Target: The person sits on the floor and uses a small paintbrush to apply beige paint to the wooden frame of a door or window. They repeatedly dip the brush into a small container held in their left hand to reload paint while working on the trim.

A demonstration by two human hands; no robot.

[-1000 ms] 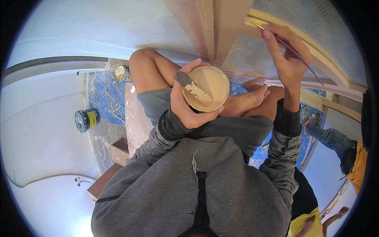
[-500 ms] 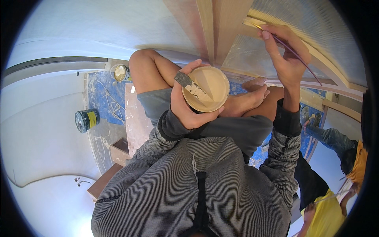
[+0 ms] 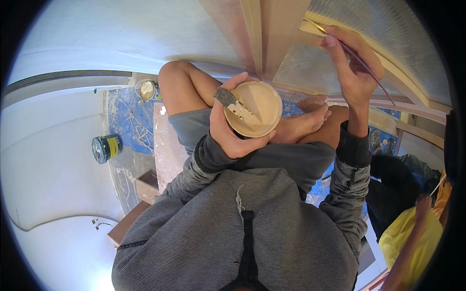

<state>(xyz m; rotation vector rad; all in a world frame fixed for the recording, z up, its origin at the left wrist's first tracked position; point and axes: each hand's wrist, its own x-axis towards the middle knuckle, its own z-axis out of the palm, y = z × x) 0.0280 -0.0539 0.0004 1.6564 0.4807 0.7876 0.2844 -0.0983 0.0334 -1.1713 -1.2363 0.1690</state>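
My left hand (image 3: pixel 232 138) is wrapped round a round tub of beige paint (image 3: pixel 264 99), held above my crossed legs. A paint-crusted stick or scraper (image 3: pixel 239 107) lies slantwise across the tub's rim, its dark end by my left thumb. Up at the right, my right hand (image 3: pixel 357 68) pinches a thin paintbrush (image 3: pixel 358 59) with a purple handle and gold ferrule. The brush tip reaches to the light wooden frame (image 3: pixel 313 30) around a ribbed glass panel (image 3: pixel 361 22). Whether the bristles touch the wood I cannot tell.
Left of me stand a dark bucket with a yellow label (image 3: pixel 107 148) and an open paint can (image 3: pixel 147 90) on blue floor sheeting (image 3: pixel 127 114). A brown box (image 3: pixel 147 186) sits nearby. Two other people, one in a yellow shirt (image 3: pixel 407 237), are close behind on the right.
My right hand has shifted slightly, taking the brush tip up and left along the frame. The left hand and tub stay put. The person in yellow has moved an arm and leaned differently.
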